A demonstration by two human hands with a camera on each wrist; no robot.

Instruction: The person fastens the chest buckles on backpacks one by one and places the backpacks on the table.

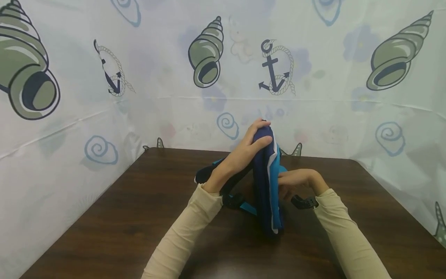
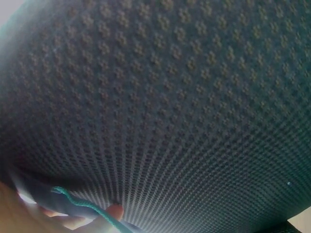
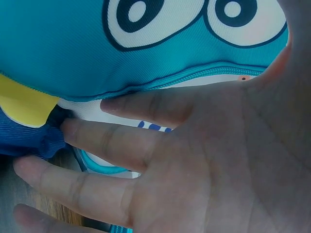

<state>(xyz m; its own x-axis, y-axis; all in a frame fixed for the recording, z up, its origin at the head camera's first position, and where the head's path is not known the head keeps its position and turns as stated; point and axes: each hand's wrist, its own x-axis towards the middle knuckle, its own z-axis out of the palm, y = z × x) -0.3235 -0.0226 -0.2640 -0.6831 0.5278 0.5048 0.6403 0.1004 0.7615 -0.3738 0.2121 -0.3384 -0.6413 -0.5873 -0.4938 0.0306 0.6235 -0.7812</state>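
A small blue backpack (image 1: 267, 182) stands upright on the dark wooden table (image 1: 139, 217), seen edge-on, navy on its left side and turquoise with white on its right. My left hand (image 1: 249, 145) grips its top, fingers curled over the navy fabric. The left wrist view is filled by the dark mesh back panel (image 2: 160, 111), with a fingertip (image 2: 115, 211) low in the frame. My right hand (image 1: 296, 180) lies with straight fingers against the turquoise front. In the right wrist view the open palm (image 3: 209, 165) touches the backpack face (image 3: 146, 53), which has cartoon eyes and a yellow patch.
Black straps and buckles (image 1: 231, 199) trail on the table left of the backpack. A black wrist device (image 1: 304, 202) sits at my right wrist. White sheeting with shells and anchors (image 1: 275, 69) encloses the table on three sides.
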